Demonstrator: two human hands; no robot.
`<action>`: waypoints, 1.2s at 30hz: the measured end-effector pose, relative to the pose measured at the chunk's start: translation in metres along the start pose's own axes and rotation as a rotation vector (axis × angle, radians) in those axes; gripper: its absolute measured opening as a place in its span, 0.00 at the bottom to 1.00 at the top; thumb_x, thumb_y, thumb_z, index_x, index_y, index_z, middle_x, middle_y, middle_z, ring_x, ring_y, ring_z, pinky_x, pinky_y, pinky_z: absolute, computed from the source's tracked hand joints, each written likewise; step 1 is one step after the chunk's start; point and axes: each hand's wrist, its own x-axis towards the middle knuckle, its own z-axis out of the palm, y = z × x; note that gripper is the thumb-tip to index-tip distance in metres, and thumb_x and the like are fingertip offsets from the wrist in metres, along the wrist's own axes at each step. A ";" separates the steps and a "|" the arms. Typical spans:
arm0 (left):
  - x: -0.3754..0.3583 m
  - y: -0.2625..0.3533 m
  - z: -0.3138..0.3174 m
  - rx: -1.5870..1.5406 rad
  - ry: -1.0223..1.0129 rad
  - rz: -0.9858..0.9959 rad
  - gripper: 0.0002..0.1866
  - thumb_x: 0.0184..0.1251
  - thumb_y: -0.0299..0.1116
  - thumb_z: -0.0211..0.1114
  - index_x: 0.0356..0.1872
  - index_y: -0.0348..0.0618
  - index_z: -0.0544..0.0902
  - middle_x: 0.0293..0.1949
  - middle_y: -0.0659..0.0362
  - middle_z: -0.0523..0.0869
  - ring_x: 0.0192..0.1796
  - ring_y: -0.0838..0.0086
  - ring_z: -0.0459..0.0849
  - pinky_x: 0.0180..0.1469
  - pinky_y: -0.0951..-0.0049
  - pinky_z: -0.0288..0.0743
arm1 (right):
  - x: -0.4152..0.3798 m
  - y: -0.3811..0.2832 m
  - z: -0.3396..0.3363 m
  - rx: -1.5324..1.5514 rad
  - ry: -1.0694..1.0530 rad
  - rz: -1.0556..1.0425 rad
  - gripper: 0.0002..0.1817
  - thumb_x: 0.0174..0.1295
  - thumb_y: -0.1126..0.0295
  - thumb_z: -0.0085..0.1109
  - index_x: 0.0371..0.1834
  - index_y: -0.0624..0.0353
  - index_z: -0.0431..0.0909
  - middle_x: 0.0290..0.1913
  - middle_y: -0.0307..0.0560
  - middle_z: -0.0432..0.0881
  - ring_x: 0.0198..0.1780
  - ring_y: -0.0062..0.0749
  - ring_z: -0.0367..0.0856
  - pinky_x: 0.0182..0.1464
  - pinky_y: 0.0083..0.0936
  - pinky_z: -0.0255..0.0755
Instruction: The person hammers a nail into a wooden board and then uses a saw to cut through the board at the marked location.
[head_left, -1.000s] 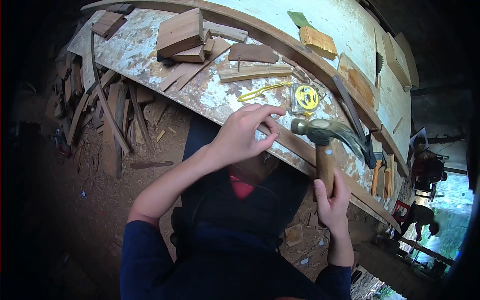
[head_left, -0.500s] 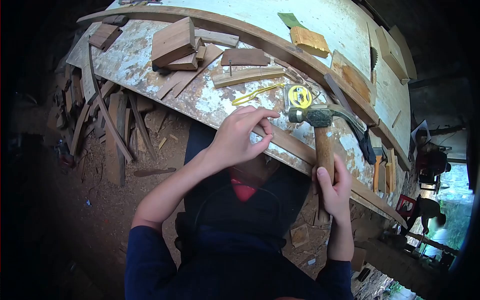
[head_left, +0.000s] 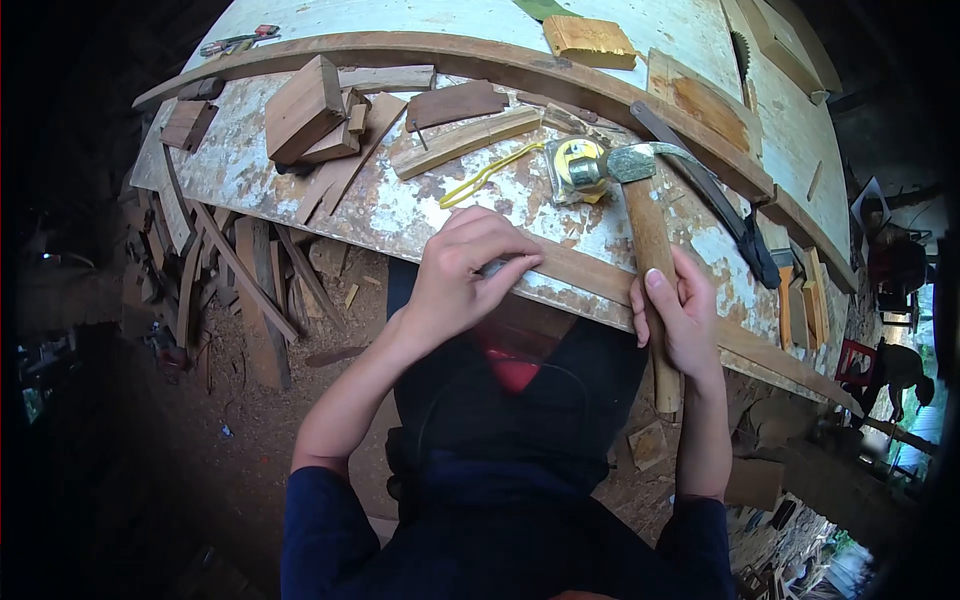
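My right hand (head_left: 690, 320) is wrapped around the wooden handle of a claw hammer (head_left: 652, 230), raised head-up over the table edge. Its metal head overlaps a yellow tape measure (head_left: 570, 165) in the view. My left hand (head_left: 470, 265) is closed, thumb and fingertips pinched together at a long wooden strip (head_left: 590, 275) lying along the near edge of the table. Whatever sits between those fingertips is too small to make out. A yellow cord runs from the tape measure toward the left hand.
The paint-spattered table (head_left: 405, 215) carries wood blocks (head_left: 305, 110), a long curved beam (head_left: 430, 47), a paintbrush (head_left: 785, 285) and a dark curved tool (head_left: 700, 185). A nail (head_left: 420, 135) stands by a wood piece. Scrap wood (head_left: 262, 300) leans at the left; another person (head_left: 900, 375) is far right.
The thumb and fingertips of my left hand have come together into a tighter pinch. The hammer head has tilted and shifted slightly up the view. The whole view has also shifted.
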 end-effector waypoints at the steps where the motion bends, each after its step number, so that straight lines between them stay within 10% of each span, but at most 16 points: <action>1: 0.000 0.000 -0.002 -0.007 -0.021 0.010 0.06 0.61 0.22 0.80 0.39 0.39 0.94 0.38 0.56 0.94 0.44 0.63 0.92 0.52 0.64 0.82 | 0.001 0.002 -0.002 0.004 -0.005 -0.004 0.22 0.85 0.69 0.55 0.75 0.71 0.71 0.34 0.42 0.80 0.23 0.19 0.77 0.26 0.18 0.71; 36: -0.003 0.012 0.008 0.151 0.074 -0.069 0.08 0.61 0.15 0.76 0.40 0.36 0.94 0.38 0.53 0.94 0.47 0.62 0.91 0.54 0.66 0.83 | 0.003 0.002 -0.007 -0.004 -0.030 0.023 0.20 0.83 0.63 0.62 0.67 0.68 0.77 0.31 0.37 0.80 0.23 0.15 0.76 0.25 0.18 0.71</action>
